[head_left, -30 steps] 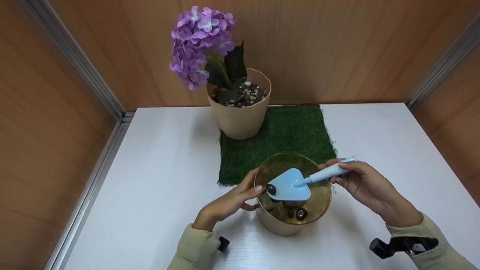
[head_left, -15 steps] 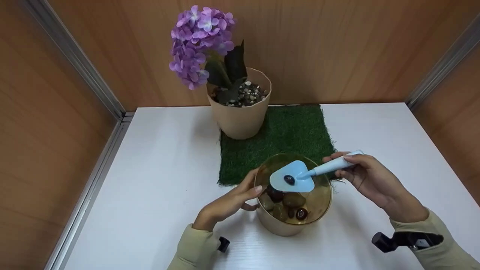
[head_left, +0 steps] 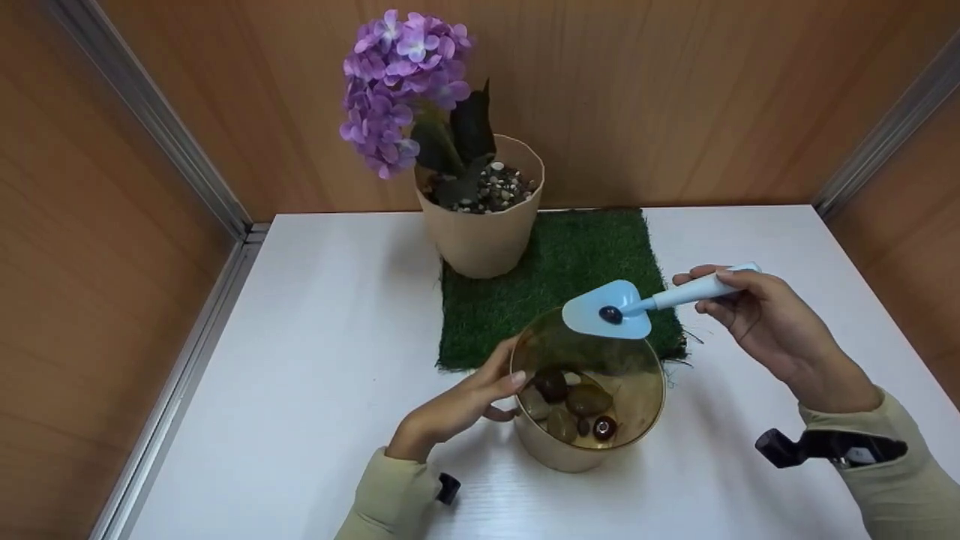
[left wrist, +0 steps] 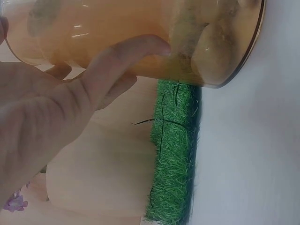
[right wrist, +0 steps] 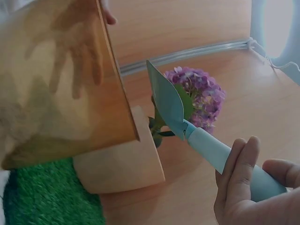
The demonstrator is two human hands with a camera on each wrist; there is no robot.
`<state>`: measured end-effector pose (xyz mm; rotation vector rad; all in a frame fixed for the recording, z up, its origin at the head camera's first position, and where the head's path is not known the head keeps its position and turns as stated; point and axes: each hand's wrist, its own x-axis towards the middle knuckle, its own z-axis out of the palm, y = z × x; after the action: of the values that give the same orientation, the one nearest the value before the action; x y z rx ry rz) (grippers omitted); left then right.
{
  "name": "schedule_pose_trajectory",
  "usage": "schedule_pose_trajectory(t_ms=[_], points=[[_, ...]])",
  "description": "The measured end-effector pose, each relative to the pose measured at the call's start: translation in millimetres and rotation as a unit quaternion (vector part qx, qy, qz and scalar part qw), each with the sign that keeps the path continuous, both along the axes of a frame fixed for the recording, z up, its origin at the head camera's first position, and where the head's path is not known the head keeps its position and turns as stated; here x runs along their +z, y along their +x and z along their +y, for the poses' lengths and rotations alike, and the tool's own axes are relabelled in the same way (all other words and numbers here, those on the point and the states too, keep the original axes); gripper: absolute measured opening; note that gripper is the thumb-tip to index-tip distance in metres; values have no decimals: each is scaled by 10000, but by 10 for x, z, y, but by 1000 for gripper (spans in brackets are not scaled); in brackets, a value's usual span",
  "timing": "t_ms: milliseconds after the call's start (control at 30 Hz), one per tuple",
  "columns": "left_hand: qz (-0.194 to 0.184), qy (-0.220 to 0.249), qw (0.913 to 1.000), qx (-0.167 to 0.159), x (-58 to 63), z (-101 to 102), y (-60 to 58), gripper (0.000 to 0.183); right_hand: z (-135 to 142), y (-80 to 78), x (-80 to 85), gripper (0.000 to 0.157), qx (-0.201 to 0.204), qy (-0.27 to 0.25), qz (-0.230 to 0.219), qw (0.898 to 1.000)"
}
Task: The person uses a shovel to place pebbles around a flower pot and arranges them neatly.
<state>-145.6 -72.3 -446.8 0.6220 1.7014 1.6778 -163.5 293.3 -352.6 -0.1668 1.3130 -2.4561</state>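
My right hand (head_left: 780, 322) holds a light-blue toy trowel (head_left: 589, 309) by its handle, fingers and thumb around it. On the blade lies one small dark stone (head_left: 611, 315). The trowel hangs over the far rim of a see-through amber tub (head_left: 562, 459). My left hand (head_left: 469, 394) grips that tub at its left side; in the left wrist view, a finger lies along the amber wall. Several brown and dark stones (head_left: 587, 400) lie at the tub's bottom. From the right wrist, the blade shows edge-on and its stone is hidden.
A beige pot (head_left: 480, 244) with a purple hydrangea (head_left: 401, 82) and pebbles stands at the back, on the left part of a green turf mat (head_left: 592, 247). Wooden panels (head_left: 675, 97) enclose the white table (head_left: 322, 337) at the back and sides.
My right hand has raised the trowel and moved it away and right, from inside the tub to above its far rim. The stone slid from the blade's tip towards the handle. My left hand stayed put.
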Motion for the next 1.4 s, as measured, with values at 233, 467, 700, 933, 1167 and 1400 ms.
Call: schedule_pose_trajectory(t_ms=[233,467,700,933,1167,1400], points=[[56,6,10000,-1,-2,5,-3,59,83,-133,30,20,-581,-637,-169,9961],[45,30,10000,6,-1,8,-5,59,46,-332,-142,24,-1177,-617,-315,9906],[55,-18,10000,47,4,13,-8,59,-79,-574,-442,28,-1458,-260,-472,9878],[64,-99,9999,68,-3,17,1,58,-181,-816,-717,29,-1861,181,-718,9797],[50,-127,9999,75,-6,26,2,60,-297,-1004,-857,33,-2013,535,-758,9751],[60,-70,9999,53,-6,23,2,59,-395,-1148,-927,37,-2181,945,-649,9692]])
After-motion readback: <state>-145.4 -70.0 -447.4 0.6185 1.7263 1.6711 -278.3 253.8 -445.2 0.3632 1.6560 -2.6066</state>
